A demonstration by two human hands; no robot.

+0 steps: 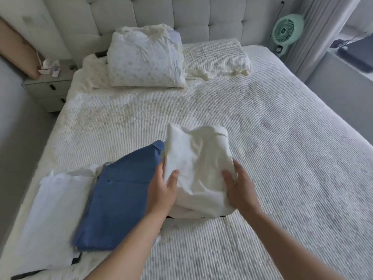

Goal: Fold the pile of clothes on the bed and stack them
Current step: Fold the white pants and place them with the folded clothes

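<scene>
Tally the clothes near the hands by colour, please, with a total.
White: 2, the white garment held between the left hand and right hand, and the folded white garment lying at the bed's left edge.
Blue: 1, the folded blue garment.
Total: 3

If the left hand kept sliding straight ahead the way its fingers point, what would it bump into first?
Nothing new: the left hand already grips the folded white cloth garment along its left edge. Its fingers point up the bed, so beyond the garment it would probably meet only bare ribbed white bedspread, though depth is unclear.
</scene>
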